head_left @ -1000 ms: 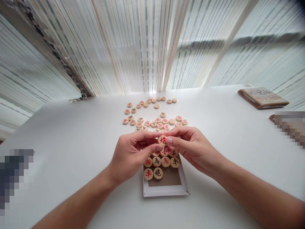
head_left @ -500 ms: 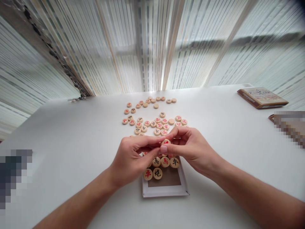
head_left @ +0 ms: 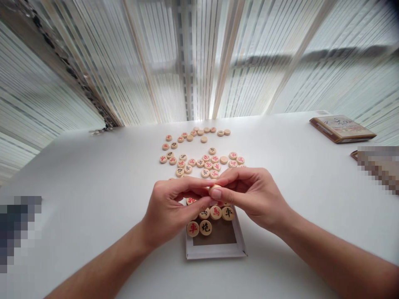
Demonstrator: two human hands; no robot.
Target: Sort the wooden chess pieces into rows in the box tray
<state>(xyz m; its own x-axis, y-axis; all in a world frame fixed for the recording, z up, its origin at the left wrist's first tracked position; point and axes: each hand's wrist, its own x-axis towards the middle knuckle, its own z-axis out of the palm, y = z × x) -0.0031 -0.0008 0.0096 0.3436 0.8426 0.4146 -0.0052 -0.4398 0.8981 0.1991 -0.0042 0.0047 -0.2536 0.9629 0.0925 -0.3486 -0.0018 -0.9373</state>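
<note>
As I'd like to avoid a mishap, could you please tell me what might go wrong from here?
The small round piece held between the left hand and the right hand could slip and knock the marked pieces in the box.

The two front pieces have bare floor beside them, so a bump might slide them.

The loose pieces lie just beyond the hands, so a careless reach might scatter them.

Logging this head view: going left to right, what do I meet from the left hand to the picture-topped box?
Left hand → round wooden piece pinched between both hands' fingers → right hand → picture-topped box.
</note>
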